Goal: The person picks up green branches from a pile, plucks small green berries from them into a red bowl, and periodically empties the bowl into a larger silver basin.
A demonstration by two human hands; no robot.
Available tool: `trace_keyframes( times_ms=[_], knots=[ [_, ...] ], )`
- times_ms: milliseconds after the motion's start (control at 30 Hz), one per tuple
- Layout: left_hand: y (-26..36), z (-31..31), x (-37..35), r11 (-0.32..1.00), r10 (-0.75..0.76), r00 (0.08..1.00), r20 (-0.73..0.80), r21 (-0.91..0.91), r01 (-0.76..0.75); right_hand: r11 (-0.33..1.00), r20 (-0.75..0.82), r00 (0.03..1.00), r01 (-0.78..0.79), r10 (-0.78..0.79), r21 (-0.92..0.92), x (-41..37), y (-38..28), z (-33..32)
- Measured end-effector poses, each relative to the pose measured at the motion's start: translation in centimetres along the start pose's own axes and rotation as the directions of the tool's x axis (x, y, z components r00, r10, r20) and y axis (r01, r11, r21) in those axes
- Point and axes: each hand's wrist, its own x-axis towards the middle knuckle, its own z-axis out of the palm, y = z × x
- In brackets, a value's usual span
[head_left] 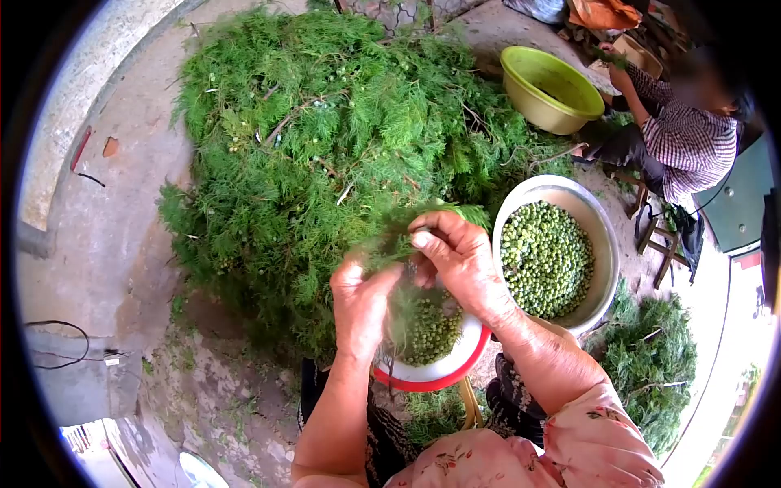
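Above a white bowl with a red rim [476, 358], my right hand [464, 264] pinches a feathery green conifer sprig [399, 220] between thumb and fingers. My left hand [359, 305] is closed on the same sprig from the other side, its fingertips partly blurred. Small round green cones [431, 333] lie in the bowl beneath both hands. Just right of my right wrist stands a wide pale basin [606, 244], holding many more green cones [547, 256].
A large heap of cut conifer branches [325, 146] spreads in front of me. Behind it sits a yellow-green tub [553, 89]. At the right, another person [683, 122] sits near a wooden stool [663, 248]. A smaller branch pile [651, 358] lies below the basin.
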Motion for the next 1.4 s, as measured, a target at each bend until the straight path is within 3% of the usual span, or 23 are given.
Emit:
trace_keyframes(
  times_ms=[100, 167, 200, 233, 300, 367, 400, 500, 533, 633, 667, 733, 833, 867, 933, 967, 1000, 1100, 1133, 1200, 1300, 1333, 1400],
  knots=[
    [0.0, -1.2, 0.6, 0.992, 0.077, 0.973, -0.216, 0.110, -0.054, 0.999, 0.067, 0.998, -0.008, 0.005, 0.050, -0.2, -0.5, -0.9],
    [0.3, -1.8, 0.7, 0.989, 0.110, 0.965, -0.237, 0.119, -0.083, 0.972, 0.304, 0.948, -0.025, 0.097, -0.234, -0.5, -0.7, -2.1],
    [0.3, -2.1, 0.8, 0.986, 0.120, 0.962, -0.245, 0.139, -0.087, 0.909, 0.521, 0.853, 0.239, -0.029, -0.341, -0.3, -0.1, -2.7],
    [0.4, -2.2, 0.9, 0.983, 0.128, 0.959, -0.251, 0.159, -0.090, 0.838, 0.617, 0.787, 0.333, 0.005, -0.431, -0.4, 0.5, -3.1],
    [0.3, -1.8, 0.6, 0.975, 0.192, 0.952, -0.236, 0.160, -0.157, 0.667, 0.566, 0.818, 0.479, -0.103, -0.571, -0.9, 1.3, -2.8],
    [-0.2, -1.7, 0.3, 0.958, 0.256, 0.948, -0.186, 0.182, -0.223, 0.831, 0.384, 0.922, 0.255, -0.054, -0.494, -1.1, 1.0, -2.0],
    [-0.4, -2.0, 0.4, 0.883, 0.323, 0.936, -0.139, 0.401, -0.245, 0.893, 0.289, 0.957, 0.141, -0.012, -0.429, -1.1, 0.9, -1.5],
    [-1.7, -1.3, -0.9, 0.854, 0.317, 0.935, -0.161, 0.478, -0.208, 0.936, 0.182, 0.983, 0.034, 0.032, -0.350, -1.0, 0.8, -0.5],
    [-1.8, -0.9, -0.9, 0.644, 0.448, 0.893, -0.037, 0.707, -0.294, 0.926, 0.149, 0.988, 0.030, 0.029, -0.376, -1.2, 0.0, -0.3],
    [-2.4, -1.2, -0.6, 0.519, 0.440, 0.892, 0.105, 0.781, -0.348, 0.983, -0.011, 0.984, -0.180, 0.180, 0.032, -0.4, 1.6, 0.4],
    [-1.8, -0.5, -0.6, 0.686, 0.381, 0.923, 0.049, 0.655, -0.317, 0.978, -0.016, 0.981, -0.194, 0.194, -0.076, -0.3, 1.6, 0.0],
    [-1.0, 0.8, -0.7, 0.921, 0.229, 0.973, -0.021, 0.328, -0.210, 0.976, -0.026, 0.976, -0.216, 0.216, 0.001, -0.1, 1.6, -0.1],
    [-1.6, -0.7, -0.6, 0.891, 0.163, 0.986, 0.032, 0.425, -0.161, 0.964, -0.028, 0.974, -0.220, 0.226, 0.150, 0.0, 2.0, -0.2],
    [-1.9, -0.5, -0.5, 0.939, 0.157, 0.987, -0.026, 0.312, -0.141, 0.955, -0.026, 0.974, -0.216, 0.226, 0.205, 0.0, 2.3, -0.2],
    [-1.1, -0.5, -0.4, 0.910, 0.013, 0.999, -0.052, 0.414, 0.010, 0.924, -0.044, 0.963, -0.241, 0.266, 0.296, 0.1, 2.3, -0.2],
    [-0.8, -0.5, -0.4, 0.884, -0.058, 0.996, -0.071, 0.461, 0.084, 0.919, -0.039, 0.958, -0.260, 0.284, 0.297, 0.1, 2.2, -0.3],
    [-1.1, -0.7, -0.4, 0.933, -0.161, 0.981, -0.109, 0.307, 0.188, 0.914, -0.034, 0.953, -0.278, 0.301, 0.296, 0.2, 2.0, -0.4],
    [-0.6, -1.0, -0.2, 0.928, -0.189, 0.980, -0.055, 0.316, 0.197, 0.930, -0.011, 0.962, -0.261, 0.273, 0.260, 0.2, 1.5, -0.2],
    [-0.6, -1.2, -0.1, 0.898, -0.101, 0.994, -0.040, 0.426, 0.108, 0.941, -0.001, 0.968, -0.243, 0.250, 0.235, 0.2, 1.9, -0.2],
    [-0.4, -1.1, -0.2, 0.935, -0.052, 0.999, -0.013, 0.350, 0.053, 0.950, 0.000, 0.979, -0.199, 0.205, 0.241, 0.1, 2.3, 0.1],
    [-0.8, -1.5, -0.3, 0.934, 0.021, 0.997, -0.077, 0.356, 0.008, 0.969, -0.074, 0.977, -0.208, 0.200, -0.132, -0.4, 0.6, 0.3],
    [-0.6, -1.7, -0.3, 0.928, 0.023, 0.995, -0.094, 0.372, 0.014, 0.945, -0.115, 0.983, -0.168, 0.140, -0.282, -0.7, -0.3, 0.4],
    [-0.1, -1.7, -0.3, 0.904, 0.037, 0.992, -0.124, 0.427, 0.019, 0.891, -0.111, 0.960, 0.192, -0.258, -0.412, -0.7, 0.9, 0.3]
  ],
)
